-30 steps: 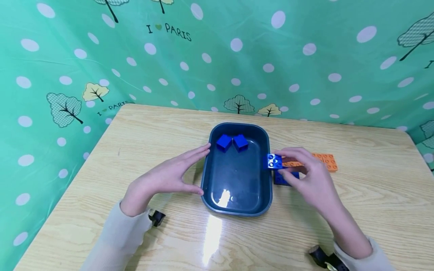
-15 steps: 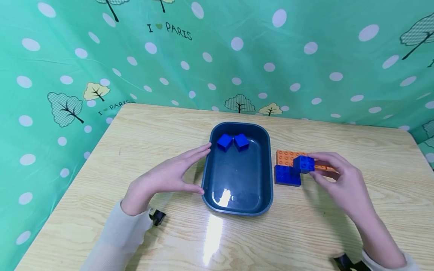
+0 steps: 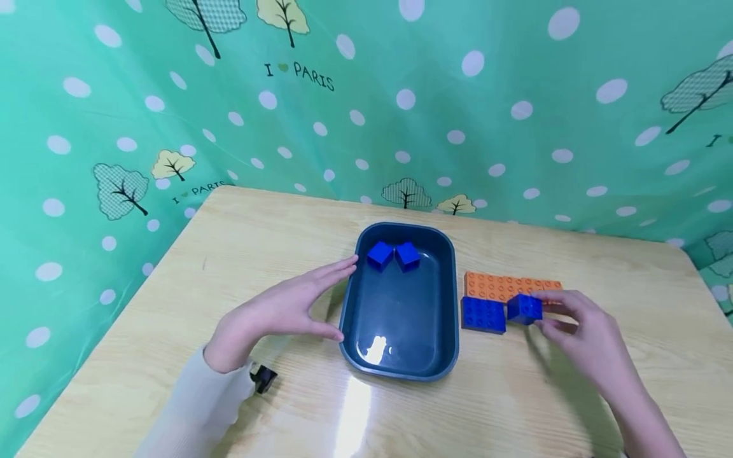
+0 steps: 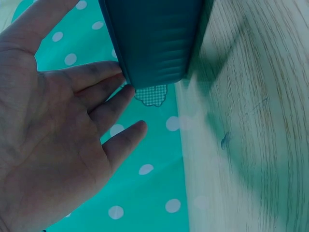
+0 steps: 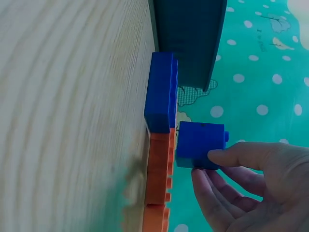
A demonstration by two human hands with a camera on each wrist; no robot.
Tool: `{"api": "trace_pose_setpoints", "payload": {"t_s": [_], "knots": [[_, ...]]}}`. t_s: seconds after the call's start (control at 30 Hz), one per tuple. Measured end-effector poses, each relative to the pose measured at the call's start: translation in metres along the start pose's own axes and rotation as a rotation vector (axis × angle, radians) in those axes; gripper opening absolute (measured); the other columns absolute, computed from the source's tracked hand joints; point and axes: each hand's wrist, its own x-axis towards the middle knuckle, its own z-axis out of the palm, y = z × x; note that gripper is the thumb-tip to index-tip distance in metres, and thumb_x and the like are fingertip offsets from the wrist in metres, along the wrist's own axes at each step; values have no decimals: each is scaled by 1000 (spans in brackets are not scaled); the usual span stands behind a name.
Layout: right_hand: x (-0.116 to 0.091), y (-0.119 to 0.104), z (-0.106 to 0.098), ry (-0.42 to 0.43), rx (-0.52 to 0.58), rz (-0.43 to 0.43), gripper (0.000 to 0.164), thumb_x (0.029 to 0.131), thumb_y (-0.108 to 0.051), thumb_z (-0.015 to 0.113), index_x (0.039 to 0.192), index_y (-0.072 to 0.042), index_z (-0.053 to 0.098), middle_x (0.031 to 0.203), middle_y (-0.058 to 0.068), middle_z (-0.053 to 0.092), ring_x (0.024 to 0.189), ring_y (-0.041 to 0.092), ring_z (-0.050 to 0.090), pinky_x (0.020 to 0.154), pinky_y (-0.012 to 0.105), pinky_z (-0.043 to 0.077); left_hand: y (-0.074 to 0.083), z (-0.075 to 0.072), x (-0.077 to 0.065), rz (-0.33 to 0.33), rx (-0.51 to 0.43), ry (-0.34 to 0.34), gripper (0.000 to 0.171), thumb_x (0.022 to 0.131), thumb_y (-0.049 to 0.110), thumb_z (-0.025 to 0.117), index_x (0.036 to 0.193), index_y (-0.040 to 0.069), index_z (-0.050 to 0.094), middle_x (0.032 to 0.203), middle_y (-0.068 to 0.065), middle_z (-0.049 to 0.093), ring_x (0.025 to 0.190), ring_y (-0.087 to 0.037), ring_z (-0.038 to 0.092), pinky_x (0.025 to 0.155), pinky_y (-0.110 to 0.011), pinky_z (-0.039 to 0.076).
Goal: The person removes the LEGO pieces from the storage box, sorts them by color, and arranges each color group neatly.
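Note:
My right hand (image 3: 584, 327) pinches a small blue toy brick (image 3: 524, 309) between thumb and fingers. In the right wrist view that brick (image 5: 201, 145) hangs a little off the table, its studs facing away from the tabletop. Just left of it lies a longer blue brick (image 3: 483, 315), set against a row of orange bricks (image 3: 498, 286). A dark blue bin (image 3: 399, 331) stands in the middle, with two small blue bricks (image 3: 394, 256) at its far end. At the bin's left side, my left hand (image 3: 280, 308) has its fingers extended, fingertips touching the rim.
The wooden table (image 3: 275, 413) bears everything, its far edge meeting a green dotted cloth (image 3: 343, 95) printed with trees. A black wrist device (image 3: 264, 378) sits at the left sleeve (image 3: 197, 404).
My right hand has carried the small blue brick from the bin's right rim rightward, then lower, beside the longer blue brick. The left hand keeps its place. The head view has tilted slightly.

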Motion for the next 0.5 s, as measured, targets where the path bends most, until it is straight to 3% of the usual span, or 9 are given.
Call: {"api": "trace_pose_setpoints", "payload": {"t_s": [0.1,0.13,0.23,0.33,0.5], "knots": [[-6,6,2,-27,-31,21,46,77,13,74,121,3,65,117,24,63,94,-26,45,73,1,50,0,2,-1,13,5,1,107,77,45,83,159,9,24,169,-2,17,154,-31,23,120,-53,32],[-7,8,2,-39,-37,26,46,76,12,74,121,3,65,116,24,63,94,-21,52,73,2,51,1,2,-1,12,3,4,107,77,45,83,159,9,24,169,-2,17,154,-31,24,120,-53,33],[-9,10,3,-80,-62,33,46,76,12,75,120,5,65,116,26,64,94,9,70,72,8,55,1,2,-1,15,4,11,107,77,45,83,159,9,24,169,-1,17,154,-30,24,120,-53,32],[-9,8,6,-119,-63,46,44,77,12,74,119,6,64,117,29,64,95,39,71,71,20,61,1,2,-3,9,-1,10,106,77,44,83,159,10,24,169,0,16,154,-29,23,121,-52,32],[-8,1,5,-149,-85,61,43,79,8,73,121,3,64,110,24,68,94,36,71,74,35,62,2,2,-5,16,1,20,106,77,42,84,158,8,25,168,-4,19,153,-32,25,119,-54,33]]}}
